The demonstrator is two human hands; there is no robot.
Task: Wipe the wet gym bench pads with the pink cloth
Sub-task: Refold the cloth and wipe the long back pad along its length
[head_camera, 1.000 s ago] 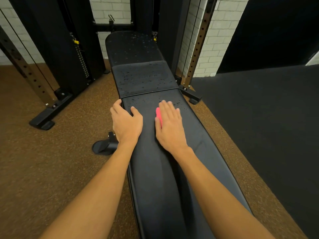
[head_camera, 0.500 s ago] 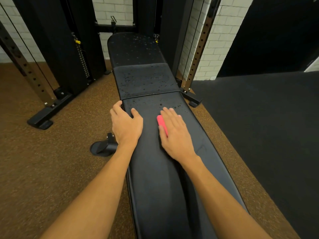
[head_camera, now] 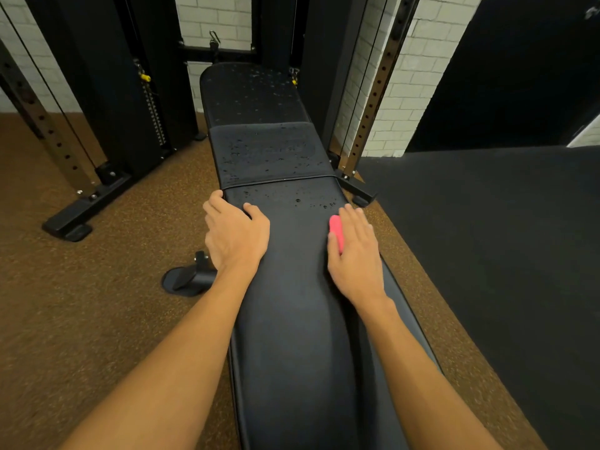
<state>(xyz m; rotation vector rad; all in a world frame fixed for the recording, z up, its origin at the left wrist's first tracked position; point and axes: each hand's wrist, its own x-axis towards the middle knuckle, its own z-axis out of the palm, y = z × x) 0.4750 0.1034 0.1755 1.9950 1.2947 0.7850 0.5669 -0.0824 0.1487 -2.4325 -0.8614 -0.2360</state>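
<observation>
A long black gym bench (head_camera: 292, 319) runs away from me. Water drops dot its far pad (head_camera: 250, 92), its middle pad (head_camera: 269, 154) and the far strip of the near pad. My right hand (head_camera: 355, 251) lies flat with straight fingers on the pink cloth (head_camera: 336, 233), pressing it onto the near pad by the right edge. Only a pink strip shows beside the fingers. My left hand (head_camera: 232, 235) rests on the left edge of the near pad, fingers wrapped over the side and thumb on top.
A black cable machine frame (head_camera: 107, 102) with weight stacks stands behind the bench, its feet (head_camera: 71, 222) on the brown floor at left. A bench foot (head_camera: 185, 280) sticks out at left. Dark matting (head_camera: 503, 254) lies to the right, a white brick wall behind.
My right hand has slid the pink cloth rightward across the near pad, from its middle to the right edge. The left hand has stayed on the left edge.
</observation>
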